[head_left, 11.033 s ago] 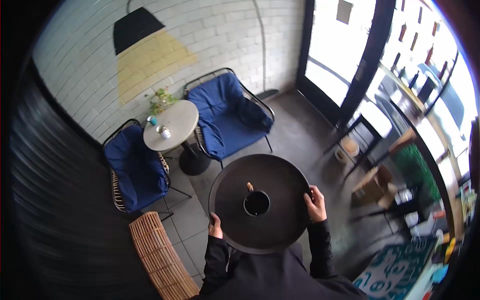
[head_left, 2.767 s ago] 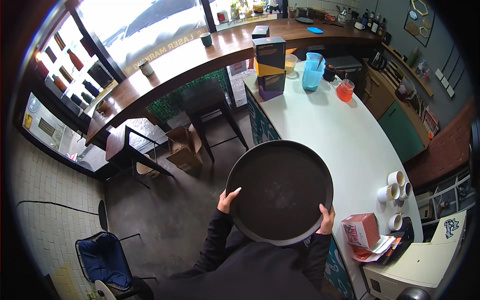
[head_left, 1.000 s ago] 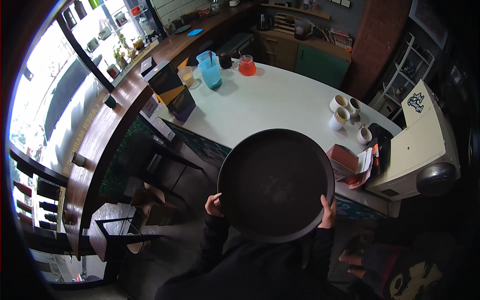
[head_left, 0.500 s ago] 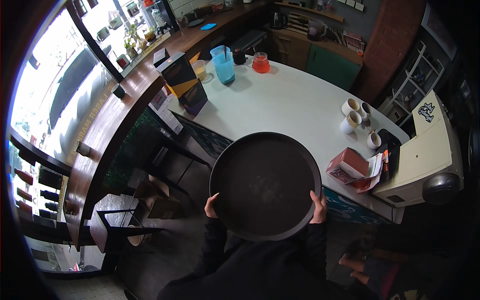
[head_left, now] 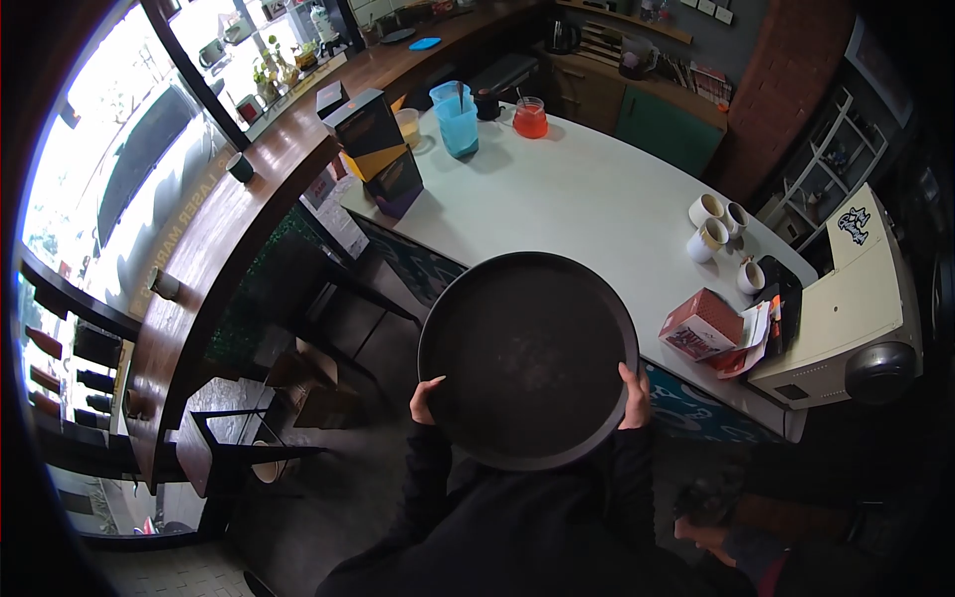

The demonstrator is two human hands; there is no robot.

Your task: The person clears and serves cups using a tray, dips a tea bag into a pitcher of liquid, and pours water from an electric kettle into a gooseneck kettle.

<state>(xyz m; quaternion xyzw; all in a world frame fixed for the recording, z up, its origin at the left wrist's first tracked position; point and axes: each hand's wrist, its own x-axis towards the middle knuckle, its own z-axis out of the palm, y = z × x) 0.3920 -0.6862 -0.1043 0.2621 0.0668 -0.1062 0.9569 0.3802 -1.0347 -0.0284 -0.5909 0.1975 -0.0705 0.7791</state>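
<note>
A round dark serving tray [head_left: 527, 348] with a raised rim is held in front of my body, near the edge of the white counter [head_left: 567, 199]. My left hand [head_left: 426, 400] grips its left rim, with the thumb over the edge. On the opposite side my right hand [head_left: 634, 396] is closed on the rim in the same way. Nothing lies on the tray's surface apart from some pale smudges. The fingers under the tray are hidden.
White cups [head_left: 708, 239] stand at the counter's right, near a red box [head_left: 702, 324] and a cream machine [head_left: 846, 298]. A blue pitcher [head_left: 459, 127], a red-liquid jar [head_left: 530, 118] and dark boxes [head_left: 376, 139] are at the far left. A person's leg [head_left: 704, 535] shows at lower right.
The view has shifted slightly, so the counter and its items appear a little lower or to the right. Both hands keep their hold on the tray. The person's leg at lower right has moved.
</note>
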